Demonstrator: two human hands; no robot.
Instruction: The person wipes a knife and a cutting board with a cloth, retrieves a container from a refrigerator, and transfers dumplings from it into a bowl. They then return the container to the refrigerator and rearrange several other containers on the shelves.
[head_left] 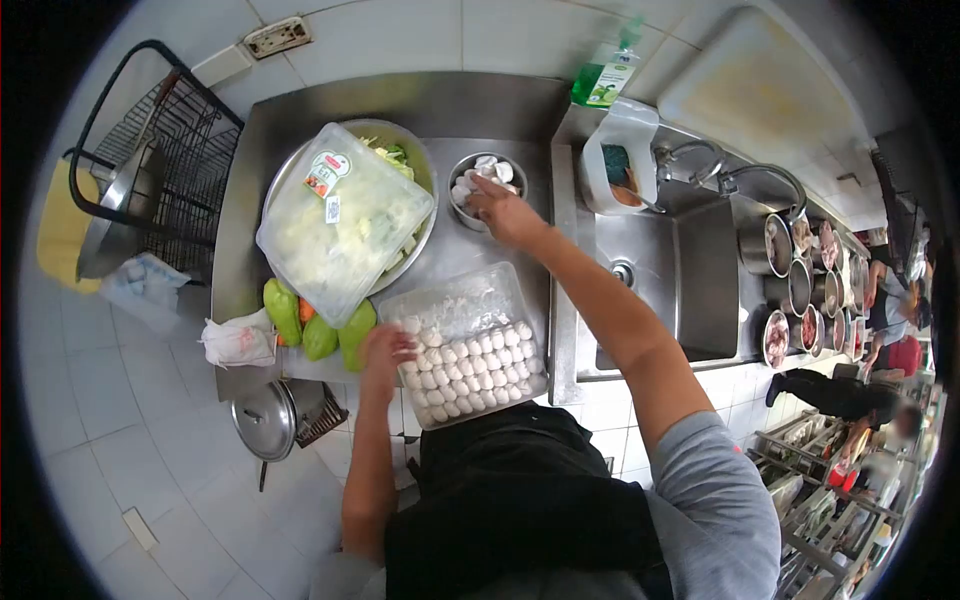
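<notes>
My right hand (503,212) reaches into a round metal pot (470,222) of white, rounded pieces that look like mushrooms (487,163). Its fingers are bent down among them, and their tips are hidden. My left hand (388,348) is at the left edge of a clear plastic tray (455,292), its fingers blurred over the rim. Rows of similar white balls (470,365) fill the tray's near part; only whitish smears show on the far part. The tray lies at the counter's front edge, close to my apron.
A lidded bowl (432,165) of cut greens stands left, with green peppers (320,338) before it. To the right are a sink (705,290), a soap bottle (608,80) and several metal pots (765,245). A dish rack (190,150) is far left. Other people work at far right.
</notes>
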